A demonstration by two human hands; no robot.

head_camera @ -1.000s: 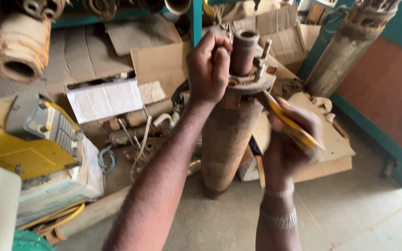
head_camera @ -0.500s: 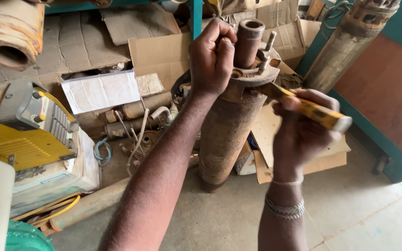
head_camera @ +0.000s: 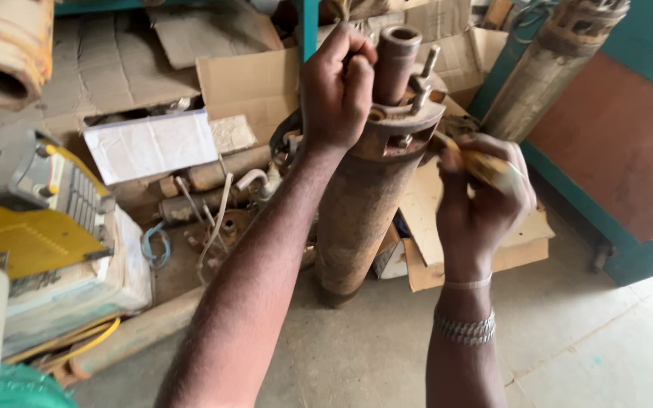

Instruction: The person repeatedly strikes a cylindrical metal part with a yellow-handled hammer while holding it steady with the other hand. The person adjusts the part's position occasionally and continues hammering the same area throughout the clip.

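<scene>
Head view is showing a tall rusty pump motor (head_camera: 364, 204) standing upright on the concrete floor (head_camera: 387, 355), leaning a little. The left hand (head_camera: 335, 91) is curling tight around the top edge of the flange (head_camera: 406, 121), beside the short pipe neck (head_camera: 396, 57) — its grip is clenched there, steadying the whole thing. The right hand (head_camera: 481, 196) is squeezing a yellow-handled tool (head_camera: 485, 166) and pushing its tip in under the flange, where the bolts sit. The tip itself is hidden, so I cannot tell just what it is touching.

How far along is the work? It looks like an early or middle part. The flange is sitting flat on the body, and the studs (head_camera: 425, 72) are poking up from it, so nothing seems to be off yet. Getting the top apart looks like what is left.

Around it, flat cardboard (head_camera: 425, 211) is lying on the floor just behind the motor. A yellow machine (head_camera: 32, 219) is sitting well off to the left, and another rusty pump (head_camera: 553, 64) is leaning against the teal wall (head_camera: 644, 45).
</scene>
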